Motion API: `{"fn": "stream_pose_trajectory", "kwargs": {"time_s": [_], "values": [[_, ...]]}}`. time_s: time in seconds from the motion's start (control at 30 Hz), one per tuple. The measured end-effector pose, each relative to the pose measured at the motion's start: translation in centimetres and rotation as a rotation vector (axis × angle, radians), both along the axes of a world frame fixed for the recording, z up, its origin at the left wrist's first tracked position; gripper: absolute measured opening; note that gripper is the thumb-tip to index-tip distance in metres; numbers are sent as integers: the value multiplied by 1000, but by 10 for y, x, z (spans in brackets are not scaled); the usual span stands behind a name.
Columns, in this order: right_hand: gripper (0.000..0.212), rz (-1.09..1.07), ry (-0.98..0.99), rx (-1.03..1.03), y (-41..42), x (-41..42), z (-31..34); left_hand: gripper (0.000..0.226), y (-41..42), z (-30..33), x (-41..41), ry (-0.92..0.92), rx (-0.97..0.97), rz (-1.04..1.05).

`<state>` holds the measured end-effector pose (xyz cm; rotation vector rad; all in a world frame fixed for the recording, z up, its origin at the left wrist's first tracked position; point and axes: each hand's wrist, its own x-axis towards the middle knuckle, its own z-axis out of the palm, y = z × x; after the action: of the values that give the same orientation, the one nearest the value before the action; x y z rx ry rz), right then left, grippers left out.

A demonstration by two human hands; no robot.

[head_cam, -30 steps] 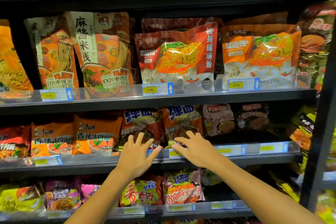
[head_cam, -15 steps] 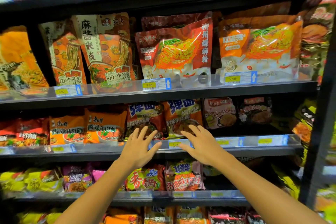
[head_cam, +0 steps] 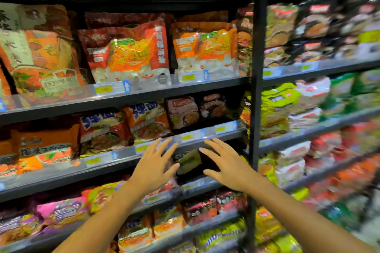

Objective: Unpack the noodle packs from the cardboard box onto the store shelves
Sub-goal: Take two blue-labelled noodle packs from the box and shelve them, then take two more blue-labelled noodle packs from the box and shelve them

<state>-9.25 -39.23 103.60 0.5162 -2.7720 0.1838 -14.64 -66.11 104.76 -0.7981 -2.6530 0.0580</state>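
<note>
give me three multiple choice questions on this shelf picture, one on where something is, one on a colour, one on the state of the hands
1. Where is the green pack that shows between the two hands?
A. on the top shelf
B. on the shelf below the rail with the price tags, between the hands
C. in a hand

2. What colour is the upright post between the two shelf bays?
A. black
B. white
C. yellow

3. How are the left hand and the right hand?
A. both grip a pack
B. one grips a box
C. both open, fingers spread, holding nothing

Answers: 1 B, it sits under that rail between the hands. 2 A, the post is dark like the shelves. 3 C, the fingers are straight and splayed.
</note>
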Motion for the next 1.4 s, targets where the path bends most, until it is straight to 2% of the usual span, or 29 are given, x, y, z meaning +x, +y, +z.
{"fn": "stream_pose_trajectory", "kwargs": {"time_s": [0.3, 0.43, 0.53, 0.7, 0.83, 1.0, 1.03, 1.2, 1.4], "values": [[70, -309, -78, -62, 77, 157, -62, 68, 94, -71, 64, -93, 0, -374], [71, -481, -129, -82, 113, 237, -88, 78, 149, -105, 102, -181, -24, -515], [67, -643, -205, -93, 144, 296, -104, 76, 191, -129, 139, -238, -39, -585], [68, -773, -276, -163, 207, 386, -136, 65, 262, -160, 195, -328, -55, -716], [68, -839, -280, -198, 255, 454, -159, 73, 330, -184, 245, -397, -109, -751], [68, -916, -320, -272, 322, 533, -189, 107, 415, -220, 307, -432, -210, -749], [69, -931, -336, -290, 336, 547, -196, 108, 427, -226, 319, -456, -209, -738], [69, -957, -407, -374, 384, 583, -225, 82, 462, -254, 347, -552, -210, -708], [70, -856, -486, -409, 425, 543, -253, 85, 478, -273, 334, -561, -209, -625]]}}
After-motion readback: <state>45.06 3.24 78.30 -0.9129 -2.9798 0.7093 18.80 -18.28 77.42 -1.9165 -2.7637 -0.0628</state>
